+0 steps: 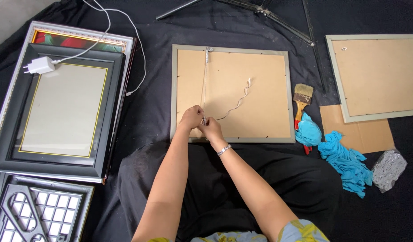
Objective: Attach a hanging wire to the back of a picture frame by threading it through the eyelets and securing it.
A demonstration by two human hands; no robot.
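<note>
Both hands, left hand (191,117) and right hand (211,129), pinch the hanging wire (235,104); tugging sideways could slip it off the picture frame (232,93).

Both forearms extend forward and converge; left hand (191,117) and right hand (211,128) meet, fingers curled in a pinching grip; right wrist wears a bracelet (224,149).

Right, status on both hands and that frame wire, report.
Left hand and right hand pinched together on wire at lower edge of face-down frame. Wire's far end loose, curled on backing. Paintbrush lies apart, right of frame.
</note>
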